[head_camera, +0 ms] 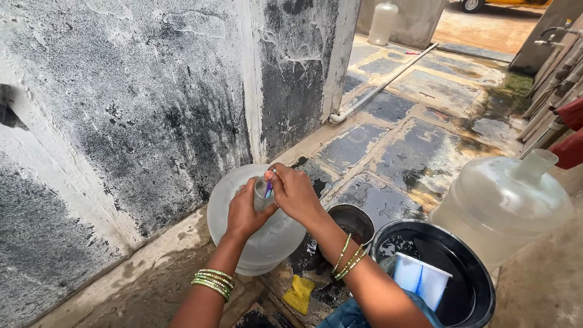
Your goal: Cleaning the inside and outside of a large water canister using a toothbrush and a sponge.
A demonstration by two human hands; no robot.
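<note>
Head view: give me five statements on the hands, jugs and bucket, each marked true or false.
1. The left hand grips the neck of the jug by the wall. True.
2. The right hand holds a yellow sponge. False: it holds a thin purple tool at the jug's mouth; the sponge lies on the ground.
3. A second jug lies tilted on the right beside the black bucket. True.
4. The bucket is empty. False: a white container sits in it.
5. Both wrists are bare. False: both wear green bangles.
</note>
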